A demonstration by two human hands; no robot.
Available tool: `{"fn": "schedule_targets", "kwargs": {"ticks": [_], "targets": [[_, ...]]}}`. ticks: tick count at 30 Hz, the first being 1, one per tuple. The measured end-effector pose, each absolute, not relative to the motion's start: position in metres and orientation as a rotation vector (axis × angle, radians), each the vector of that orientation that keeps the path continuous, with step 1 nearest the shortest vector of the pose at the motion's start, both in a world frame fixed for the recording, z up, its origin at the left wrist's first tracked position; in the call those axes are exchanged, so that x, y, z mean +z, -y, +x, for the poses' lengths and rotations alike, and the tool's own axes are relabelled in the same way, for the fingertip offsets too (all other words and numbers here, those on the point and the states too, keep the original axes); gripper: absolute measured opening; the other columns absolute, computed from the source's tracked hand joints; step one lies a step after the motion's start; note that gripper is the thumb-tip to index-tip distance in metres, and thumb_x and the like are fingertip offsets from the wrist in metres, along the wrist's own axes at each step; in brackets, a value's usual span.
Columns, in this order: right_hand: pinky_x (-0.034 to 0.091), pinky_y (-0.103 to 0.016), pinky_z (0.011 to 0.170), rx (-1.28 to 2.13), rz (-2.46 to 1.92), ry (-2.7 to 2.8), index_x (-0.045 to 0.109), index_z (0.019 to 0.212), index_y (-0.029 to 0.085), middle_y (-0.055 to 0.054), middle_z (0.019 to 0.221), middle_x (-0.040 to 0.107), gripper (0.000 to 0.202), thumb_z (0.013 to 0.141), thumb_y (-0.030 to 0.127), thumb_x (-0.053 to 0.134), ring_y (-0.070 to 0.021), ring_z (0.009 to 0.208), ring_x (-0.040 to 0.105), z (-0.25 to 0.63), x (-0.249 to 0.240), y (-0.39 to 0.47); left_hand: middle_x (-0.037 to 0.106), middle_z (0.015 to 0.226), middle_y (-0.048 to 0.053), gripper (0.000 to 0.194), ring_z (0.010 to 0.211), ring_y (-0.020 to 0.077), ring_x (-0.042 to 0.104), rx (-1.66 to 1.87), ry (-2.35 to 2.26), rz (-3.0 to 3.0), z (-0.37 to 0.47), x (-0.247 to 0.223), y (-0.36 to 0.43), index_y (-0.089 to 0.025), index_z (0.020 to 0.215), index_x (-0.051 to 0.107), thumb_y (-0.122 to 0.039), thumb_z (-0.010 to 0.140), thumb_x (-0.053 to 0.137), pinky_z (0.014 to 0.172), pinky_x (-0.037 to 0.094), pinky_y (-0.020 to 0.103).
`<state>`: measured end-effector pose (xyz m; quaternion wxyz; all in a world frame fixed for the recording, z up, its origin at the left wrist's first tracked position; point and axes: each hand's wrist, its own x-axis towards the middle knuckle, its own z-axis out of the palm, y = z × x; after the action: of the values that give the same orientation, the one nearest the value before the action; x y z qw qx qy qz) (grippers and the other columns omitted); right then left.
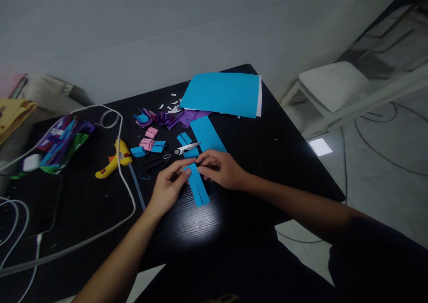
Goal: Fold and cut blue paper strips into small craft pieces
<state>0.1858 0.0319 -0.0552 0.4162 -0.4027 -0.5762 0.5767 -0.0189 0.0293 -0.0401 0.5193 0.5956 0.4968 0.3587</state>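
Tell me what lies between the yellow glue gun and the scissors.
In the head view, blue folded papers and pink folded papers lie between the yellow glue gun and the scissors.

2 hands (pixel 167 189), 1 held blue strip (pixel 195 174), 1 glue gun (pixel 125 151), 1 scissors (pixel 182 150)

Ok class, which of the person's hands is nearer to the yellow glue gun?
Left. The left hand is to the right of the yellow glue gun; the right hand is farther right, beyond the left.
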Motion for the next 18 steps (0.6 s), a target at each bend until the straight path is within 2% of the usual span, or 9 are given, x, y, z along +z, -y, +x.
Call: {"fn": "schedule_targets", "kwargs": {"ticks": [7, 14, 18], "targets": [[0.058, -0.027, 0.061, 1.597, -0.944, 1.338, 0.067, 0.103, 0.018, -0.002, 0.077, 0.073, 0.022, 0.084, 0.026, 0.075, -0.0140, 0.065, 0.071, 0.1852, -0.0551, -0.0318, 0.076, 0.090, 0.004, 0.031, 0.075, 0.0176, 0.069, 0.882, -1.078, 1.333, -0.0170, -0.0396, -0.0296, -0.022, 0.111, 0.075, -0.032, 0.083, 0.079, 0.067, 0.054, 0.028], [0.059, -0.027, 0.061, 1.632, -0.941, 1.313, 0.070, 0.094, 0.015, -0.003, 0.073, 0.073, 0.017, 0.085, 0.028, 0.076, -0.0136, 0.064, 0.071, 0.1852, -0.0559, -0.0333, 0.069, 0.078, 0.001, 0.024, 0.066, 0.0142, 0.062, 0.892, -1.094, 1.341, -0.0169, -0.0407, -0.0277, -0.020, 0.105, 0.074, -0.031, 0.084, 0.078, 0.060, 0.049, 0.023], [0.060, -0.028, 0.062, 1.664, -0.944, 1.295, 0.070, 0.090, 0.015, -0.003, 0.070, 0.073, 0.019, 0.085, 0.032, 0.077, -0.0141, 0.063, 0.071, 0.1856, -0.0572, -0.0338, 0.069, 0.080, 0.001, 0.026, 0.068, 0.0128, 0.061, 0.875, -1.083, 1.312, -0.0184, -0.0442, -0.0273, -0.020, 0.108, 0.072, -0.032, 0.085, 0.077, 0.060, 0.048, 0.022]]}}
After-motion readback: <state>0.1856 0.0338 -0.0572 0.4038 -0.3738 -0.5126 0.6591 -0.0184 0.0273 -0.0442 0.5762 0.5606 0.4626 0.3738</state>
